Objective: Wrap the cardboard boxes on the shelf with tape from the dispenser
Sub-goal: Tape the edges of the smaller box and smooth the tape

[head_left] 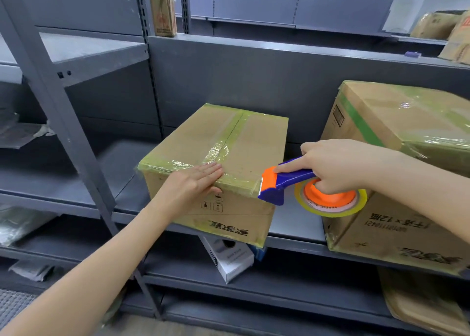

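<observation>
A cardboard box (234, 142) with yellowish tape along its top seam and front edge sits on the grey shelf (295, 223). My left hand (195, 183) lies flat on the box's front top edge, fingers together, pressing the tape. My right hand (333, 165) grips a blue and orange tape dispenser (284, 183) carrying a yellow tape roll (330, 203). The dispenser's orange blade end touches the box's right front corner. A larger taped cardboard box (396, 157) stands just to the right, behind my right hand.
A white carton (229, 256) lies on the shelf below. More cardboard boxes (442, 30) sit on the upper right shelf, and a tall narrow box (162, 7) stands at the top. Grey shelf uprights (63, 122) rise on the left. Flat cardboard (422, 305) lies at lower right.
</observation>
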The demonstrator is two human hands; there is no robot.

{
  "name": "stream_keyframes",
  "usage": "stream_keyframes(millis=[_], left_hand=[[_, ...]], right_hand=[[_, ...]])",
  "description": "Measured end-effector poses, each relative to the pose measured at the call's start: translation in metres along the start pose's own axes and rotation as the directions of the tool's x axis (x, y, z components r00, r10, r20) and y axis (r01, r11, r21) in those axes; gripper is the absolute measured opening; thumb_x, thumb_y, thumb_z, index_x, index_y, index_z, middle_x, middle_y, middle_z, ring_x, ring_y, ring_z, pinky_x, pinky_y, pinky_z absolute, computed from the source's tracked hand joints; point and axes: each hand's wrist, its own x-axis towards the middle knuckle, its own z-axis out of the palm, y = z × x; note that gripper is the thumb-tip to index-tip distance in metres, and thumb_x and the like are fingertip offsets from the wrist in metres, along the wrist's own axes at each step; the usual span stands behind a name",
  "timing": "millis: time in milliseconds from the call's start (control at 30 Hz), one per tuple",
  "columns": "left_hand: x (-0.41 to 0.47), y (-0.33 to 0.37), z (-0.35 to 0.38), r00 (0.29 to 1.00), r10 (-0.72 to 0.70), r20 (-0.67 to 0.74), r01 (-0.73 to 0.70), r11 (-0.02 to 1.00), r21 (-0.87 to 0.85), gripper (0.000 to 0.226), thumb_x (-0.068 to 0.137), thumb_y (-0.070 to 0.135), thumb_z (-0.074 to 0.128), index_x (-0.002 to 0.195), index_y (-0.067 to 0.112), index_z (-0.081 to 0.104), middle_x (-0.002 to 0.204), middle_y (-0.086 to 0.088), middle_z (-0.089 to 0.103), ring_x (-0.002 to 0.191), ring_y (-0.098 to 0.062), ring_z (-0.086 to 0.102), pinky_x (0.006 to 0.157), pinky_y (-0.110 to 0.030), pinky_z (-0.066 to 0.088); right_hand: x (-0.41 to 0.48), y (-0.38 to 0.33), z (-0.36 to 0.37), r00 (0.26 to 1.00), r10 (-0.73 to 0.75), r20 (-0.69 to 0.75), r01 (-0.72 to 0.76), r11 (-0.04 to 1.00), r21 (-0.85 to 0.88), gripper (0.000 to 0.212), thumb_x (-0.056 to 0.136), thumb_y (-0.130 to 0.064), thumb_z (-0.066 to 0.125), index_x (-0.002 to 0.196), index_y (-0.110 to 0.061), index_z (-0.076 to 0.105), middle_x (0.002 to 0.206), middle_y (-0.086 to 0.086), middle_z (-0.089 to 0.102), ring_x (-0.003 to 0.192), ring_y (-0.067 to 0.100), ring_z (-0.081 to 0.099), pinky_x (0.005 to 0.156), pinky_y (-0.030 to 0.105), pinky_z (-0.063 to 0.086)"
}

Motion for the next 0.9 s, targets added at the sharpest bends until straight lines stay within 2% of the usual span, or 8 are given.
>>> stream_keyframes(millis=[100, 233, 400, 467, 567, 667, 733, 900], left_hand=[[0.0, 0.007, -0.003, 1.0, -0.004, 0.016, 0.002, 0.997, 0.082, 0.052, 0.096, 0.04, 0.038, 0.113, 0.001, 0.066, 0.115, -0.013, 0.066, 0.106, -0.025, 0.064, 0.095, -0.038, 0.044], [0.013, 0.035, 0.002, 0.999, 0.04, 0.007, -0.04, 0.992, 0.12, 0.053, 0.087, 0.041, 0.053, 0.121, 0.001, 0.06, 0.123, -0.013, 0.061, 0.113, -0.021, 0.059, 0.101, -0.037, 0.04], [0.025, 0.055, 0.018, 0.992, 0.079, -0.095, -0.077, 0.997, 0.022, 0.037, 0.085, 0.026, 0.052, 0.108, 0.003, 0.07, 0.11, -0.01, 0.069, 0.101, -0.021, 0.067, 0.092, -0.034, 0.047], [0.023, 0.051, 0.022, 0.99, 0.078, -0.116, -0.077, 0.997, 0.018, 0.032, 0.083, 0.022, 0.063, 0.108, 0.005, 0.07, 0.11, -0.008, 0.069, 0.101, -0.02, 0.066, 0.092, -0.033, 0.048], [0.02, 0.044, 0.024, 0.988, 0.068, -0.136, -0.068, 0.998, 0.005, 0.04, 0.071, 0.015, 0.08, 0.109, 0.007, 0.07, 0.111, -0.005, 0.068, 0.103, -0.017, 0.065, 0.096, -0.028, 0.045], [0.022, 0.045, 0.017, 0.986, 0.066, -0.153, -0.069, 0.998, -0.015, 0.032, 0.081, 0.024, 0.066, 0.107, 0.006, 0.071, 0.11, -0.006, 0.069, 0.1, -0.018, 0.066, 0.093, -0.031, 0.047], [0.024, 0.048, 0.013, 0.988, 0.064, -0.139, -0.068, 0.997, -0.026, 0.034, 0.083, 0.027, 0.056, 0.104, 0.005, 0.072, 0.108, -0.007, 0.07, 0.098, -0.019, 0.067, 0.091, -0.032, 0.048], [0.023, 0.052, 0.015, 0.994, 0.049, -0.097, -0.055, 0.997, -0.052, 0.035, 0.084, 0.028, 0.055, 0.105, 0.005, 0.071, 0.109, -0.007, 0.069, 0.099, -0.019, 0.067, 0.092, -0.029, 0.047]], right_hand=[[-0.003, 0.0, 0.001, 1.0, 0.011, -0.011, -0.011, 1.0, -0.029, 0.07, 0.09, -0.02, 0.042, 0.141, -0.056, 0.011, 0.085, -0.007, 0.032, 0.063, 0.005, 0.033, 0.051, 0.021, 0.03], [-0.001, -0.003, 0.003, 0.999, 0.01, -0.032, -0.012, 0.999, -0.048, 0.07, 0.091, -0.021, 0.043, 0.141, -0.056, 0.01, 0.088, -0.005, 0.033, 0.062, 0.005, 0.033, 0.052, 0.021, 0.033], [-0.006, -0.001, 0.009, 0.999, 0.021, -0.032, -0.021, 0.999, -0.03, 0.07, 0.091, -0.023, 0.043, 0.141, -0.056, 0.008, 0.088, -0.005, 0.033, 0.062, 0.005, 0.034, 0.052, 0.022, 0.032], [-0.009, 0.001, 0.014, 1.0, 0.02, -0.013, -0.02, 0.999, 0.029, 0.07, 0.092, -0.022, 0.042, 0.14, -0.057, 0.006, 0.088, -0.004, 0.033, 0.065, 0.006, 0.039, 0.054, 0.023, 0.036], [-0.021, 0.007, 0.022, 0.999, 0.036, -0.004, -0.035, 0.995, 0.092, 0.072, 0.09, -0.022, 0.041, 0.139, -0.06, 0.004, 0.087, -0.006, 0.035, 0.07, 0.01, 0.047, 0.064, 0.028, 0.047], [-0.04, 0.018, 0.032, 0.995, 0.08, 0.053, -0.086, 0.988, 0.125, 0.074, 0.09, -0.025, 0.044, 0.136, -0.063, 0.001, 0.09, -0.006, 0.039, 0.076, 0.014, 0.053, 0.071, 0.033, 0.052], [-0.047, 0.017, 0.039, 0.992, 0.099, 0.078, -0.111, 0.98, 0.164, 0.074, 0.091, -0.026, 0.046, 0.137, -0.061, 0.001, 0.091, -0.006, 0.04, 0.077, 0.015, 0.055, 0.073, 0.033, 0.053], [-0.031, 0.006, 0.05, 0.995, 0.078, 0.057, -0.088, 0.979, 0.184, 0.071, 0.09, -0.023, 0.046, 0.141, -0.056, 0.009, 0.082, -0.008, 0.035, 0.071, 0.012, 0.05, 0.062, 0.028, 0.046]])
